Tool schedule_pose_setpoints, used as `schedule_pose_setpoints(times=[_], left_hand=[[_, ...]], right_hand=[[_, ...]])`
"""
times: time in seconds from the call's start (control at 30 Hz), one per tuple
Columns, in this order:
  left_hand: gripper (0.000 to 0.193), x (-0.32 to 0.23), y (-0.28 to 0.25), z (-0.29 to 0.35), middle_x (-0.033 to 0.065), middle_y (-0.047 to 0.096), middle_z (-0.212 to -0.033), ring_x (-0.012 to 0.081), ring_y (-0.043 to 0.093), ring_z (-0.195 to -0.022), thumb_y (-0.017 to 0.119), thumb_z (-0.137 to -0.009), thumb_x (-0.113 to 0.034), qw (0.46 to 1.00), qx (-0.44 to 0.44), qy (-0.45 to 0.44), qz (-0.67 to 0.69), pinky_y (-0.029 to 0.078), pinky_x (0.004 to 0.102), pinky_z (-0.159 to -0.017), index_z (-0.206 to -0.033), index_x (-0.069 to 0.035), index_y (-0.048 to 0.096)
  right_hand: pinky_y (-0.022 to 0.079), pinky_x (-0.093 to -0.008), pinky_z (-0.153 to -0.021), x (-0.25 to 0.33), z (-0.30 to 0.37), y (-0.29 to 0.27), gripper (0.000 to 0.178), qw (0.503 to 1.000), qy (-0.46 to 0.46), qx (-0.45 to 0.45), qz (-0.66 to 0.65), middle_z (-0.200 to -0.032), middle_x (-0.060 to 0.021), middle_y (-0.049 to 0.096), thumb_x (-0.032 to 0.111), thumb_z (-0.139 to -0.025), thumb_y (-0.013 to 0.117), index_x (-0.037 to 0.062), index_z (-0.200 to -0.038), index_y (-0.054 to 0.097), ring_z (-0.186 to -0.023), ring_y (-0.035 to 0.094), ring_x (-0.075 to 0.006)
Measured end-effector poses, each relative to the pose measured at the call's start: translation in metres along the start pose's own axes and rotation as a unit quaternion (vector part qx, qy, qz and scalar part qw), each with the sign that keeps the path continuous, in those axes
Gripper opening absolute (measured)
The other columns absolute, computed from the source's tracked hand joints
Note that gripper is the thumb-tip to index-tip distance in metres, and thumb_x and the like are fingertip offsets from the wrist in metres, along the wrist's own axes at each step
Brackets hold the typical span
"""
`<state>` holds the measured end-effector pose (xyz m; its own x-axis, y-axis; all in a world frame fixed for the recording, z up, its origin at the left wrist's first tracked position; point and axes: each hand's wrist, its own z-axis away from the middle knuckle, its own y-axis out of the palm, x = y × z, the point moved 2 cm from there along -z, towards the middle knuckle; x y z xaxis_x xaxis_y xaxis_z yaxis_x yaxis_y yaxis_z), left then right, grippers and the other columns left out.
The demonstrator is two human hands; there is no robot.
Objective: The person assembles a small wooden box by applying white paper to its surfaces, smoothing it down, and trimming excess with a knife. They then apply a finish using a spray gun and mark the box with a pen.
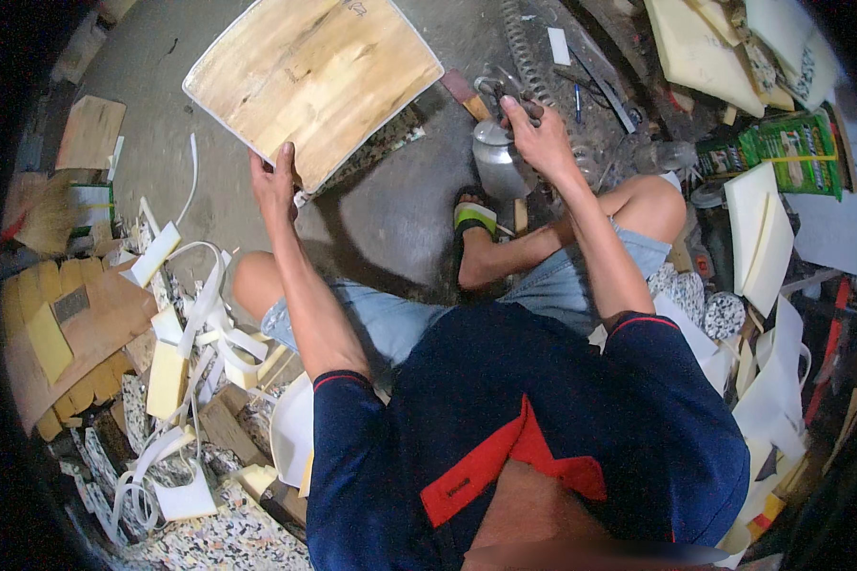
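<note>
My left hand (274, 188) grips the near left edge of a wooden panel (314, 81), thumb on its face. The panel is pale plywood with curved edges, a thin white rim and some pencil marks. It is held tilted above the floor, and speckled foam (376, 149) shows beneath its near right edge. In my right hand (543, 145) is a spray gun with a silver metal cup (502, 164) hanging below it, just right of the panel. My fingers wrap round its handle; the trigger is partly hidden.
A coiled hose (521, 52) runs up behind the spray gun. Foam offcuts and white strips (200, 309) pile up at my left. Cream foam pieces (760, 238), green packets (790, 152) and a clear bottle (665, 155) lie at my right. A blue pen (578, 103) rests farther off.
</note>
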<state>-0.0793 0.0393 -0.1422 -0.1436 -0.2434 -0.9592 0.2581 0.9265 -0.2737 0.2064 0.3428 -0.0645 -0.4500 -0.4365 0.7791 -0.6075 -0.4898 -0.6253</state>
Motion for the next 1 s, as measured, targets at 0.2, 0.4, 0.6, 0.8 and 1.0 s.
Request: schedule_pose_setpoints(times=[0.2,0.4,0.6,0.8,1.0], left_hand=[[0.076,0.013,0.001,-0.002,0.0182,0.063,-0.130,0.0242,0.060,-0.114,0.075,-0.094,-0.026,0.993,0.038,-0.056,0.092,0.049,0.0362,-0.096,-0.155,-0.002,0.036],[0.067,0.006,-0.001,0.003,0.0148,0.063,-0.127,0.0231,0.060,-0.111,0.058,-0.102,-0.044,0.988,0.003,-0.132,0.084,0.050,0.0359,-0.092,-0.152,-0.003,0.041],[0.096,0.002,-0.003,0.009,0.0179,0.044,-0.155,0.0380,0.058,-0.120,0.014,-0.095,-0.082,0.967,0.022,-0.190,0.171,0.058,0.0487,-0.080,-0.161,-0.014,0.028],[0.104,0.012,-0.004,0.010,0.0193,0.029,-0.164,0.0461,0.048,-0.134,0.007,-0.090,-0.087,0.951,0.028,-0.224,0.213,0.057,0.0504,-0.086,-0.162,-0.015,0.023],[0.106,0.017,-0.002,0.019,0.0182,0.031,-0.164,0.0435,0.044,-0.140,0.010,-0.091,-0.086,0.950,0.031,-0.207,0.233,0.059,0.0440,-0.079,-0.161,-0.009,0.025]], right_hand=[[0.048,-0.0328,-0.068,0.002,0.007,0.018,0.046,0.999,-0.013,0.023,-0.022,-0.071,-0.0065,0.066,0.044,-0.099,0.063,-0.0007,-0.090,0.069,-0.069,0.060,-0.0144],[0.048,-0.0313,-0.066,0.021,0.043,0.031,0.041,0.990,-0.001,0.116,-0.076,-0.070,-0.0035,0.065,0.039,-0.099,0.063,0.0001,-0.087,0.068,-0.068,0.058,-0.0122],[0.042,-0.0277,-0.059,0.034,0.058,0.034,0.040,0.967,0.005,0.226,-0.117,-0.069,0.0016,0.058,0.038,-0.101,0.061,0.0032,-0.083,0.068,-0.063,0.050,-0.0087],[0.049,-0.0306,-0.068,0.044,0.046,0.024,0.043,0.977,0.028,0.151,-0.145,-0.075,-0.0026,0.067,0.041,-0.101,0.062,-0.0002,-0.092,0.068,-0.072,0.059,-0.0116],[0.050,-0.0333,-0.071,0.063,0.014,0.013,0.042,0.998,-0.034,0.006,-0.053,-0.075,-0.0072,0.069,0.041,-0.100,0.063,0.0002,-0.095,0.070,-0.072,0.062,-0.0142]])
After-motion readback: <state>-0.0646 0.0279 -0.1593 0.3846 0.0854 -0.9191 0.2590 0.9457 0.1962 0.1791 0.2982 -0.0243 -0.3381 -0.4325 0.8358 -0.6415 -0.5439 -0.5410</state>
